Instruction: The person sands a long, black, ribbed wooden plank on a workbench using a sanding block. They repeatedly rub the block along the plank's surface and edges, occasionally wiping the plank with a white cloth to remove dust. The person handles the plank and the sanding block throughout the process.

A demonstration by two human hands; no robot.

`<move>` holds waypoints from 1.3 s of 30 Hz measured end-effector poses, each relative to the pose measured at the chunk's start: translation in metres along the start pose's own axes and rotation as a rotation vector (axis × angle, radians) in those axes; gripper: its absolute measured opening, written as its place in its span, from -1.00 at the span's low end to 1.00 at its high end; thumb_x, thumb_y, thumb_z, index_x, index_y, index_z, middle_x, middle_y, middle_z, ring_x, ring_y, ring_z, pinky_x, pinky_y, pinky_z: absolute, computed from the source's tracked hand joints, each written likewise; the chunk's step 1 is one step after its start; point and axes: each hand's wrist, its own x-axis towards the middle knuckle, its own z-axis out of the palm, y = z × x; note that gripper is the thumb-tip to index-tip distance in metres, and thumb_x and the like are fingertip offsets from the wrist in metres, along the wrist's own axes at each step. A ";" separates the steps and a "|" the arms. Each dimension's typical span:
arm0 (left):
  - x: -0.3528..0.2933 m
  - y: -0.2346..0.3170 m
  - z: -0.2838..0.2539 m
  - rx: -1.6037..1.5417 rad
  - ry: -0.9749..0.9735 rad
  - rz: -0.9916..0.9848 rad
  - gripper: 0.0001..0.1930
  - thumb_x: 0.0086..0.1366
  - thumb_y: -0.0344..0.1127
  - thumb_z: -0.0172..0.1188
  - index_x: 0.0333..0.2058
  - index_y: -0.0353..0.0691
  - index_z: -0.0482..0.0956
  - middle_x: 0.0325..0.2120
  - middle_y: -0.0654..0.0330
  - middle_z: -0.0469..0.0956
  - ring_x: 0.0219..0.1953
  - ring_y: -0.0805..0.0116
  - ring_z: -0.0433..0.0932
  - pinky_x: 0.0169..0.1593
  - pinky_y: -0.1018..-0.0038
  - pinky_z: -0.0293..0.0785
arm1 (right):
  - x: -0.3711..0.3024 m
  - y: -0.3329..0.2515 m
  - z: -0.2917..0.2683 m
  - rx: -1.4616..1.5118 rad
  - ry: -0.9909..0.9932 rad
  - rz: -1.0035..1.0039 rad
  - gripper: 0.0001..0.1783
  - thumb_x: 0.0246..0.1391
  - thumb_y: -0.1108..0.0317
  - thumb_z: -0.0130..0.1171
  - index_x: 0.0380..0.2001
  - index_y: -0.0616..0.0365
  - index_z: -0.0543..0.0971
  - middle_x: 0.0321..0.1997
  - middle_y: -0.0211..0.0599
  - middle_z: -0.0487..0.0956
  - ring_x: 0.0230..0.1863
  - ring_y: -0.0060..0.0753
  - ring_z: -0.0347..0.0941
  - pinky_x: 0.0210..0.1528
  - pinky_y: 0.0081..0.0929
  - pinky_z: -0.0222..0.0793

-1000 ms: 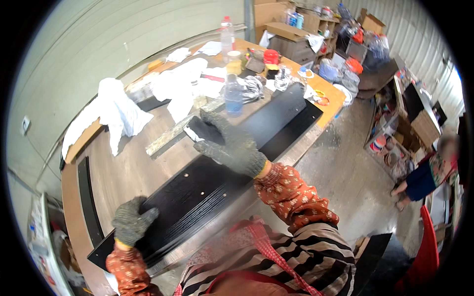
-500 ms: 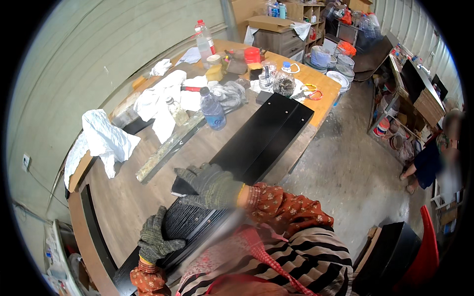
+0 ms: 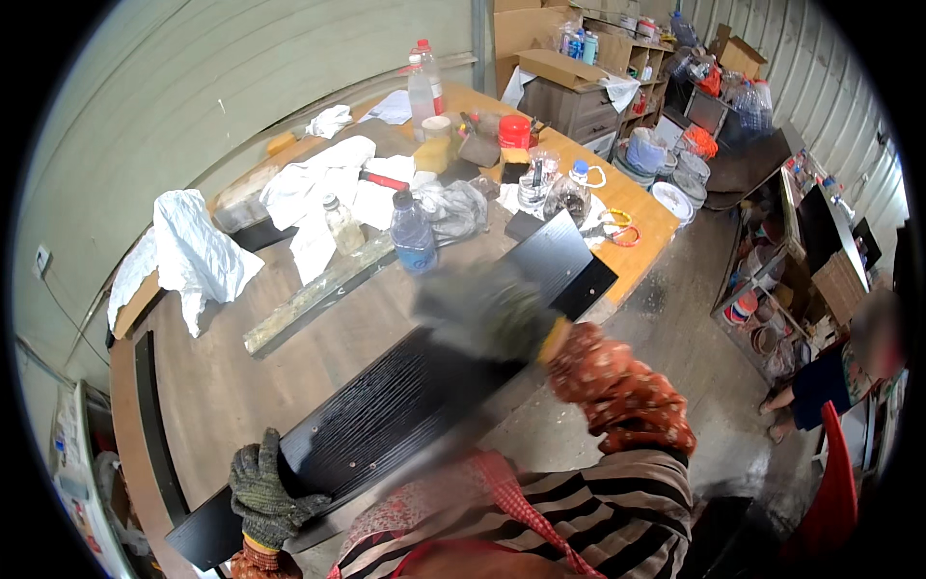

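A long black board (image 3: 357, 425) with a ribbed, wood-grain face lies slantwise across the near side of the table, and a glossy wet-looking patch shows on it. My left hand (image 3: 270, 492), in a dark grey knit glove, grips the board near its lower left end, fingers at the far edge and thumb lying across the face. Over the board's upper half, my right hand (image 3: 492, 314) in a matching glove is smeared by motion; its fingers and anything under them cannot be made out. Beyond the right hand, the board's far end (image 3: 559, 256) shines with reflected light.
The wooden table (image 3: 207, 396) also bears a narrow strip (image 3: 318, 294), a blue-labelled plastic bottle (image 3: 413, 236), white rags (image 3: 198, 256), a red-lidded jar (image 3: 514, 131) and scissors (image 3: 622, 230). Buckets (image 3: 672, 203) stand past the far corner. At the right is another person (image 3: 825, 391).
My right hand has swept up and right along the board; half a second ago it held a dark pad with a white edge. My left hand stays at the board's lower end. The view has shifted.
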 end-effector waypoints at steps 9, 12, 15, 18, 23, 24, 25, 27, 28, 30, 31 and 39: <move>-0.010 0.008 0.017 0.132 0.053 -0.102 0.31 -0.30 0.58 0.30 0.34 -0.22 0.24 0.00 -0.20 0.40 0.14 -0.29 0.31 0.21 -0.22 0.13 | -0.067 0.187 -0.035 -0.108 0.318 0.793 -0.09 0.01 -0.02 0.36 0.40 -0.12 0.23 0.10 0.06 0.54 0.10 0.21 0.47 0.16 -0.01 0.35; -0.014 0.006 0.025 0.191 0.096 -0.086 0.30 -0.25 0.65 0.21 0.36 -0.20 0.23 0.00 -0.24 0.41 0.16 -0.33 0.31 0.23 -0.21 0.13 | -0.065 0.166 -0.025 -0.124 0.443 0.364 -0.04 0.00 -0.04 0.37 0.42 -0.05 0.21 0.05 0.17 0.57 0.06 0.20 0.49 0.10 -0.02 0.39; -0.009 0.003 0.027 0.181 0.093 -0.065 0.30 -0.23 0.67 0.17 0.36 -0.20 0.22 0.04 -0.23 0.40 0.19 -0.35 0.30 0.26 -0.19 0.14 | -0.041 0.092 -0.020 -0.013 0.303 0.057 -0.23 -0.01 0.01 0.35 0.22 0.14 0.40 -0.09 -0.01 0.58 -0.04 0.11 0.51 0.07 -0.12 0.40; -0.008 0.007 0.017 0.157 0.034 -0.103 0.32 -0.26 0.65 0.22 0.38 -0.19 0.19 0.09 -0.21 0.39 0.21 -0.34 0.29 0.27 -0.19 0.14 | -0.013 0.026 0.008 -0.038 0.121 -0.332 -0.35 0.10 0.06 0.22 0.25 0.00 0.40 0.19 -0.10 0.43 0.14 0.04 0.42 0.20 -0.06 0.29; -0.014 -0.006 0.026 0.204 0.056 -0.043 0.36 -0.33 0.56 0.34 0.39 -0.19 0.17 0.09 -0.17 0.39 0.22 -0.36 0.28 0.27 -0.17 0.16 | 0.004 -0.002 0.014 0.085 0.024 -0.337 -0.43 0.17 0.02 0.15 0.21 -0.04 0.44 0.20 -0.10 0.46 0.18 0.02 0.42 0.24 -0.01 0.25; -0.010 -0.009 0.024 0.143 0.038 -0.026 0.35 -0.33 0.55 0.35 0.39 -0.19 0.17 0.10 -0.18 0.39 0.22 -0.35 0.28 0.28 -0.16 0.16 | 0.007 0.019 -0.001 0.073 -0.020 -0.278 -0.53 0.16 0.03 0.16 0.09 -0.03 0.52 0.08 -0.11 0.52 0.08 0.01 0.49 0.14 -0.06 0.34; -0.008 -0.009 0.020 0.078 0.013 -0.019 0.35 -0.32 0.54 0.36 0.39 -0.19 0.17 0.10 -0.19 0.39 0.22 -0.35 0.28 0.29 -0.14 0.17 | 0.008 0.040 -0.014 0.064 -0.073 -0.226 -0.61 0.15 0.05 0.18 -0.02 -0.02 0.60 -0.03 -0.12 0.59 -0.02 0.00 0.56 0.05 -0.12 0.43; 0.011 -0.016 0.020 -0.032 -0.083 -0.005 0.34 -0.36 0.43 0.47 0.38 -0.16 0.18 0.18 -0.15 0.37 0.24 -0.30 0.29 0.31 -0.06 0.18 | -0.014 0.116 -0.004 -0.043 0.171 0.112 -0.60 0.12 -0.01 0.18 -0.13 0.03 0.61 -0.20 -0.09 0.62 -0.13 -0.03 0.59 -0.08 -0.07 0.48; 0.009 -0.015 0.013 -0.107 -0.144 -0.036 0.33 -0.38 0.38 0.49 0.38 -0.16 0.19 0.19 -0.12 0.37 0.24 -0.28 0.30 0.32 -0.05 0.19 | -0.030 0.148 -0.006 -0.004 0.229 0.284 -0.53 0.16 -0.09 0.16 -0.09 0.06 0.58 -0.21 -0.05 0.63 -0.12 0.05 0.58 -0.08 -0.03 0.46; 0.026 -0.017 0.015 -0.280 -0.228 -0.045 0.32 -0.42 0.30 0.55 0.37 -0.15 0.21 0.22 -0.07 0.37 0.25 -0.23 0.30 0.33 -0.02 0.19 | -0.082 0.194 -0.006 -0.057 0.313 0.678 -0.14 0.11 -0.33 0.15 0.28 0.05 0.34 -0.04 0.04 0.63 -0.05 0.13 0.57 -0.02 -0.01 0.44; 0.036 -0.008 0.004 -0.333 -0.343 -0.127 0.29 -0.43 0.24 0.59 0.35 -0.16 0.25 0.25 -0.01 0.36 0.28 -0.17 0.29 0.35 0.03 0.20 | -0.108 0.210 0.000 0.035 0.307 0.846 0.01 0.05 -0.35 0.19 0.39 0.04 0.18 0.09 0.08 0.58 0.04 0.17 0.55 0.07 -0.04 0.43; 0.119 0.078 0.023 -0.479 -0.264 0.300 0.17 -0.26 0.22 0.55 0.33 -0.17 0.28 0.25 -0.20 0.31 0.28 -0.24 0.29 0.34 0.02 0.21 | -0.174 0.216 0.012 0.090 0.377 1.044 -0.02 0.08 -0.37 0.15 0.41 -0.03 0.19 0.15 0.05 0.56 0.11 0.16 0.53 0.13 -0.12 0.42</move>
